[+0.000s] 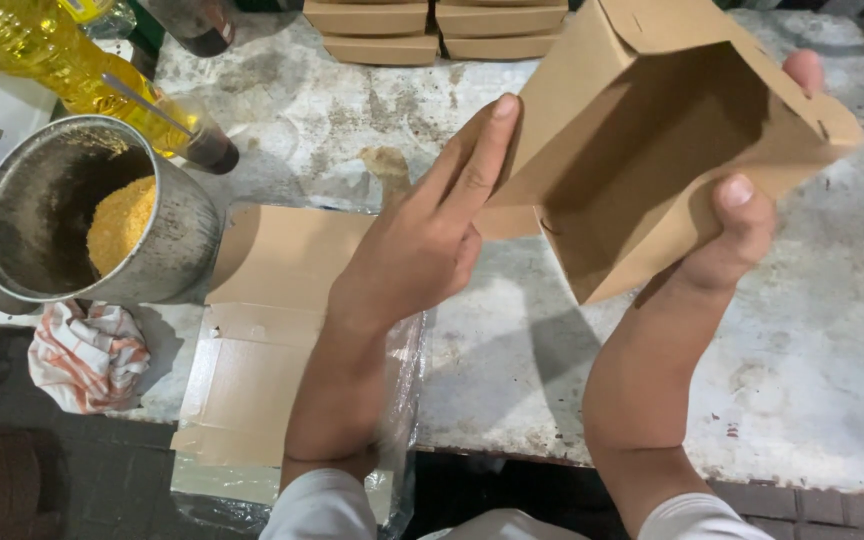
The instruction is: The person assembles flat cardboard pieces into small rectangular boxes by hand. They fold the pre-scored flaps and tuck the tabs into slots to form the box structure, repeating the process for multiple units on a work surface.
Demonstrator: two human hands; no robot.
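Observation:
I hold a brown cardboard food box [652, 150] up over the worn metal table [812, 330], its open mouth turned toward me and its inside empty. My right hand [742, 225] grips the box's right wall, thumb inside the lower edge and a fingertip showing past the top right corner. My left hand [422, 240] lies with fingers straight against the box's left wall and flap. Under my left forearm sits a stack of flat brown box blanks [262, 330] in a clear plastic wrap.
A steel pot [92, 210] with yellow crumbs stands at the left, a bottle of yellow oil [72, 70] lying behind it. An orange-striped white cloth [87, 355] hangs at the table's edge. Folded brown boxes [432, 30] are stacked at the far side.

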